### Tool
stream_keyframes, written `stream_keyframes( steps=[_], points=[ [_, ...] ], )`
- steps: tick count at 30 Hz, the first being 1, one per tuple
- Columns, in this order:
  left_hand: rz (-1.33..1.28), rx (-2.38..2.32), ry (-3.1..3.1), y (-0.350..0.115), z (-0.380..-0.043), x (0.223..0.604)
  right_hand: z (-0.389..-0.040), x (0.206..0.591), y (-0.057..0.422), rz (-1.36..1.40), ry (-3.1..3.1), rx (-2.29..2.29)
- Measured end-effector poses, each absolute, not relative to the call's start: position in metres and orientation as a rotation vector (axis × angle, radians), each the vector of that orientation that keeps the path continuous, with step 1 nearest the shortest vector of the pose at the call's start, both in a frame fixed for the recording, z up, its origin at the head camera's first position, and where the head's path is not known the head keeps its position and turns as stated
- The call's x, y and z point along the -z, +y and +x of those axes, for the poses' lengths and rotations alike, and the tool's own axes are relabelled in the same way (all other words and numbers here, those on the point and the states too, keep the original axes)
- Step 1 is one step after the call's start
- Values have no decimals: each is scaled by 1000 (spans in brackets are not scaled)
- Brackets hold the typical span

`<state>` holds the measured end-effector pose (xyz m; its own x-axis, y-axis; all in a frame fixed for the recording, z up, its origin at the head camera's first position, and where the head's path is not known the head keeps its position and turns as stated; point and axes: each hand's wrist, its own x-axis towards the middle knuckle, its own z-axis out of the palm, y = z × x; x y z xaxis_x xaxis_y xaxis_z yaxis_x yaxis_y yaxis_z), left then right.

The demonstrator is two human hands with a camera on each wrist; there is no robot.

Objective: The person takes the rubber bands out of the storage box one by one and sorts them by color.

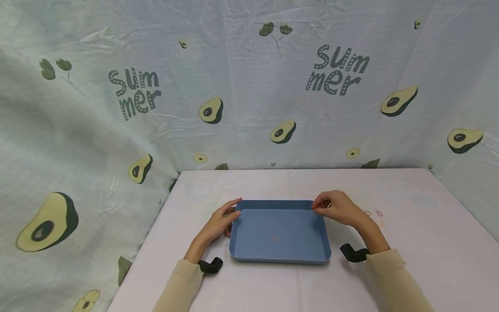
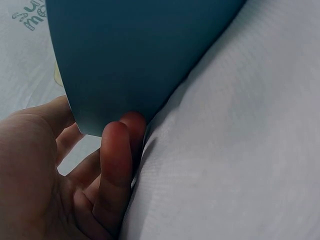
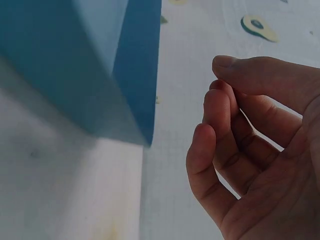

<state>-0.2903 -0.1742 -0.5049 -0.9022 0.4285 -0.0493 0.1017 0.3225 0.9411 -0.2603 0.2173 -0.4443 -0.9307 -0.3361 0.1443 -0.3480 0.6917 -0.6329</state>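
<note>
A shallow blue rectangular tray (image 1: pixel 280 229) lies on the table. My left hand (image 1: pixel 220 222) grips its left side; in the left wrist view, curled fingers (image 2: pixel 116 155) of that hand press the outer wall of the tray (image 2: pixel 125 65) near the tabletop. By the far right corner of the tray is my right hand (image 1: pixel 337 208), its thumb and fingers bent together. Seen from the right wrist, this hand (image 3: pixel 255 145) stands apart from the tray wall (image 3: pixel 135 75), and nothing shows between the fingertips. A faint small orange mark (image 1: pixel 274 238) is on the tray floor.
Right of the tray, a few thin red and orange rings (image 1: pixel 379 213) lie on the pale tablecloth (image 1: pixel 409 242). A printed cloth (image 1: pixel 241 86) with avocados hangs behind the table and along its sides. Dark camera mounts (image 1: pixel 352 252) sit at both wrists.
</note>
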Motion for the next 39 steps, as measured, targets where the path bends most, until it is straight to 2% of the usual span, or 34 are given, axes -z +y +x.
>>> stream_keyframes(
  steps=[5,12,23,39],
  points=[
    [491,-1605,2288,-173,-283,492,-269,441,196,681,-2874,-1128],
    [488,-1605,2289,-174,-282,492,-277,442,168,830,-2932,-1124],
    [509,-1636,2323,-178,-299,523,-289,463,139,1118,-2960,-1156],
    [523,-1632,2320,-178,-301,524,-300,484,125,1128,-3105,-1270]
  ],
)
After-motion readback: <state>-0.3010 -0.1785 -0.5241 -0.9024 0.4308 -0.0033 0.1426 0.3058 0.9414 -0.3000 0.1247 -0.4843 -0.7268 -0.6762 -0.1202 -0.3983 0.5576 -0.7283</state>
